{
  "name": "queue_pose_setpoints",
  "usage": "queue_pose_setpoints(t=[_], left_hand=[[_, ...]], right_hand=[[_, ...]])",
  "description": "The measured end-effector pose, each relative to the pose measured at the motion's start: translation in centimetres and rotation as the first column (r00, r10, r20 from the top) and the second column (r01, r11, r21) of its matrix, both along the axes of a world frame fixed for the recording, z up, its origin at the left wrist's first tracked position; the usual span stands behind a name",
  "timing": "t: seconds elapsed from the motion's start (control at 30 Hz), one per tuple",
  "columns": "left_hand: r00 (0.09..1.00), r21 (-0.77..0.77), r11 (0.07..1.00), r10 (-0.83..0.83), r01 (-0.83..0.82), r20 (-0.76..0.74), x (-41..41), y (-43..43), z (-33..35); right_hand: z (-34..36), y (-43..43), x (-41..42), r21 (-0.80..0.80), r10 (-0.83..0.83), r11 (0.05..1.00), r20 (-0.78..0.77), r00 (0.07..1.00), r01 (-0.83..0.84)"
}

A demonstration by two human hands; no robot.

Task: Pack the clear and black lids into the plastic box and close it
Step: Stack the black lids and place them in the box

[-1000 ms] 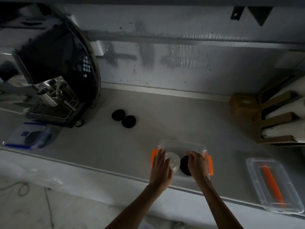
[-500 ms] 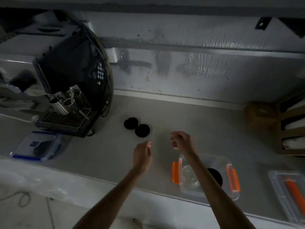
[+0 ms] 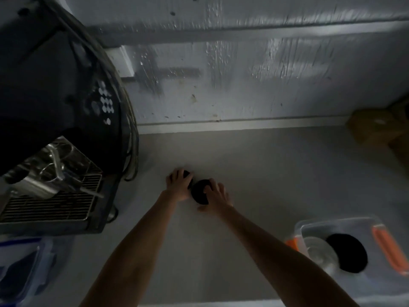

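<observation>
Two black lids lie side by side on the grey counter. My left hand (image 3: 178,185) curls over the far left black lid (image 3: 189,176), covering most of it. My right hand (image 3: 218,197) has its fingers on the nearer black lid (image 3: 199,192). The clear plastic box (image 3: 358,229) with orange clips stands open at the lower right. Inside it lie a clear lid (image 3: 321,252) and a black lid (image 3: 347,252).
A black espresso machine (image 3: 55,129) with a metal drip grate fills the left side. A blue-clipped container (image 3: 24,267) sits at the lower left. A brown cardboard box (image 3: 376,127) stands at the far right by the wall.
Both hands left the plastic box and reached forward and left to the two black lids. The view swung left, so the box now sits at the lower right.
</observation>
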State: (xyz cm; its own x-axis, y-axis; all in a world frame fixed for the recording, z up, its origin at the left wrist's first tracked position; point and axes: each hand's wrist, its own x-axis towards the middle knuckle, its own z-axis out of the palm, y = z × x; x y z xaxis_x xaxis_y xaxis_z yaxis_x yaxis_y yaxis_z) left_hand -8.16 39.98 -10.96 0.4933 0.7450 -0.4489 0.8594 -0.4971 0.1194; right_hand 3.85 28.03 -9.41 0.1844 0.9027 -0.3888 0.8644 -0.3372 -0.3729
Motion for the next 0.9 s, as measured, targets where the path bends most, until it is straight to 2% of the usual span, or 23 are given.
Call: queue_pose_setpoints(t=[0.07, 0.17, 0.3, 0.37, 0.4, 0.47, 0.5, 0.57, 0.67, 0.77, 0.9], left_hand=[[1.0, 0.03, 0.999, -0.015, 0.016, -0.004, 0.3, 0.2, 0.0], [0.999, 0.009, 0.999, 0.05, -0.05, 0.012, 0.4, -0.8, 0.9], [0.973, -0.042, 0.977, 0.211, -0.208, 0.099, -1.4, -4.9, 1.5], [0.904, -0.105, 0.931, 0.365, -0.35, 0.221, -2.0, -8.0, 2.2], [0.822, -0.192, 0.877, 0.481, -0.442, 0.304, -2.1, -10.1, 2.7], [0.677, -0.378, 0.761, 0.645, -0.527, 0.356, -1.9, -14.7, 3.6], [0.657, -0.418, 0.74, 0.666, -0.527, 0.352, -1.8, -17.0, 4.5], [0.686, -0.453, 0.74, 0.655, -0.497, 0.318, -1.2, -20.6, 4.7], [0.717, -0.378, 0.783, 0.613, -0.495, 0.331, 0.1, -24.7, 6.4], [0.762, -0.246, 0.845, 0.535, -0.475, 0.364, 1.9, -27.6, 8.3], [0.736, -0.129, 0.842, 0.524, -0.524, 0.429, 5.1, -31.5, 11.3]], right_hand=[[-0.7, -1.5, -0.2, 0.049, 0.026, 0.998, 0.049, 0.998, -0.029], [-1.3, -4.9, -1.2, 0.143, 0.04, 0.988, 0.091, 0.995, -0.053], [-1.3, -10.8, -3.2, 0.131, -0.026, 0.991, 0.003, 1.0, 0.025], [-1.2, -13.5, -3.9, 0.087, -0.081, 0.992, -0.078, 0.994, 0.087], [-1.1, -14.7, -4.0, 0.08, -0.117, 0.989, -0.116, 0.986, 0.127], [-0.5, -16.7, -3.9, 0.067, -0.193, 0.976, -0.185, 0.964, 0.209], [0.7, -17.5, -3.9, 0.071, -0.214, 0.969, -0.232, 0.949, 0.236], [1.3, -18.4, -3.8, 0.097, -0.229, 0.959, -0.29, 0.929, 0.267], [3.1, -19.8, -3.0, 0.218, -0.22, 0.919, -0.406, 0.887, 0.327], [4.8, -20.7, -1.8, 0.323, -0.105, 0.913, -0.405, 0.908, 0.249], [7.4, -23.7, 2.2, 0.428, 0.01, 0.887, -0.398, 0.917, 0.176]])
